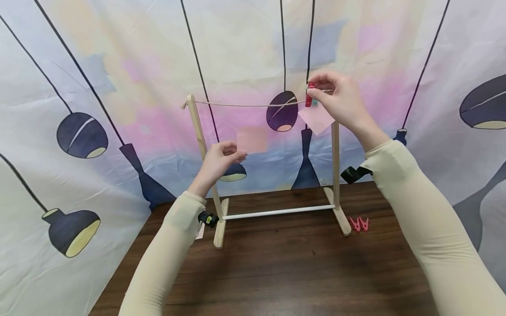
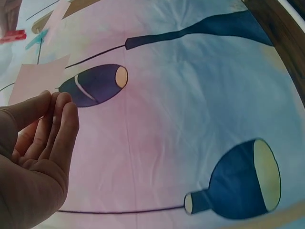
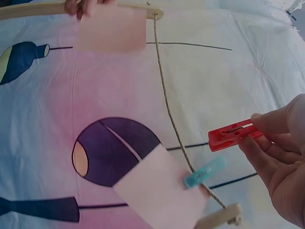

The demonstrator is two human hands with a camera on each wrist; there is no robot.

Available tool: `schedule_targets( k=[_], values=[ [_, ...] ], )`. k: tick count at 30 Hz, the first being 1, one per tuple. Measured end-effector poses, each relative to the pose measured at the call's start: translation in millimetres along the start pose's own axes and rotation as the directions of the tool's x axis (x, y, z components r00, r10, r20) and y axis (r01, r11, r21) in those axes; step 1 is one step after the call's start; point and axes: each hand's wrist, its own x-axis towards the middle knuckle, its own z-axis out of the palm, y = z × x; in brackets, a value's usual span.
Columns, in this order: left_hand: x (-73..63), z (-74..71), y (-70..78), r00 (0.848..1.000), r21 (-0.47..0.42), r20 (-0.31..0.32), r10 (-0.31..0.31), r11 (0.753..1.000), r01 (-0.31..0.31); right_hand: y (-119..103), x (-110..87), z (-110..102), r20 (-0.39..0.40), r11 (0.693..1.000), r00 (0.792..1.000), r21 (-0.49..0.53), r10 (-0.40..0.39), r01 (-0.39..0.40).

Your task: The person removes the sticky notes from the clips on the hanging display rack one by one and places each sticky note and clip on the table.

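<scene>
My left hand (image 1: 221, 162) pinches a square pink paper (image 1: 252, 139) by its edge, below the string (image 1: 245, 105) of a wooden frame. Between thumb and fingers, my right hand (image 1: 344, 98) grips a red clothespin (image 3: 233, 135) near the string's right end. Close by, a teal clothespin (image 3: 205, 172) clips a second pink paper (image 3: 159, 191) to the string, and this paper hangs tilted by one corner. In the left wrist view the held paper (image 2: 38, 78) stands up from the fingertips.
The frame's left post (image 1: 197, 127) and right post (image 1: 335, 166) stand on wooden feet, joined low by a white rod (image 1: 276, 213). Pink clothespins (image 1: 359, 224) lie on the dark table (image 1: 300, 272) right of the frame. Behind hangs a lamp-patterned cloth (image 1: 245, 52).
</scene>
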Motion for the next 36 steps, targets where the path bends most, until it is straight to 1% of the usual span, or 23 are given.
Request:
schedule_targets(
  k=[3,6,11,14,16,19,22,25,27,31,33,36],
  values=[
    [-8.0,-9.0,1.8,0.999,0.026,-0.034,0.032,0.999,-0.031,0.4,-2.8,-8.0,0.005,1.0,1.0,-0.024,0.017,-0.016],
    [-16.4,-18.8,2.5,0.997,0.02,-0.06,0.049,0.999,-0.048,2.2,-6.7,-17.1,0.013,0.998,0.999,-0.058,0.04,-0.039],
    [-30.3,-37.5,-0.4,0.996,-0.004,-0.084,0.025,1.0,-0.025,8.7,-15.3,-32.9,0.018,0.991,0.997,-0.116,0.076,-0.074],
    [-40.7,-48.3,-2.2,0.993,-0.013,-0.116,0.008,1.0,-0.009,13.4,-22.6,-40.1,0.013,0.984,0.996,-0.158,0.092,-0.089],
    [-49.9,-55.2,-2.1,0.99,-0.001,-0.144,-0.002,1.0,0.002,16.4,-28.5,-43.4,0.015,0.979,0.995,-0.18,0.099,-0.095],
    [-63.4,-65.5,-0.5,0.985,0.022,-0.172,-0.001,1.0,0.005,19.8,-37.1,-48.3,0.018,0.97,0.994,-0.219,0.11,-0.103],
    [-75.1,-76.6,-0.4,0.982,0.026,-0.189,0.014,1.0,-0.009,23.6,-43.4,-54.7,0.009,0.963,0.993,-0.245,0.116,-0.11],
    [-85.7,-87.0,-1.7,0.976,0.015,-0.215,0.024,1.0,-0.021,27.9,-48.9,-61.0,-0.009,0.965,0.993,-0.236,0.119,-0.118],
    [-92.8,-92.4,-3.2,0.971,0.002,-0.237,0.022,1.0,-0.023,30.9,-53.6,-64.2,-0.023,0.969,0.994,-0.221,0.105,-0.107],
    [-108.0,-101.0,-8.5,0.957,-0.026,-0.29,0.01,1.0,-0.018,39.3,-64.5,-68.1,-0.018,0.982,0.997,-0.176,0.069,-0.071],
    [-115.6,-103.2,-12.5,0.952,-0.038,-0.307,-0.006,0.999,-0.006,43.5,-71.1,-69.2,-0.005,0.987,0.998,-0.153,0.058,-0.058],
    [-126.5,-102.8,-20.3,0.95,-0.016,-0.311,-0.037,0.999,0.034,48.5,-84.0,-71.9,0.021,0.989,0.997,-0.131,0.073,-0.069]
  ],
)
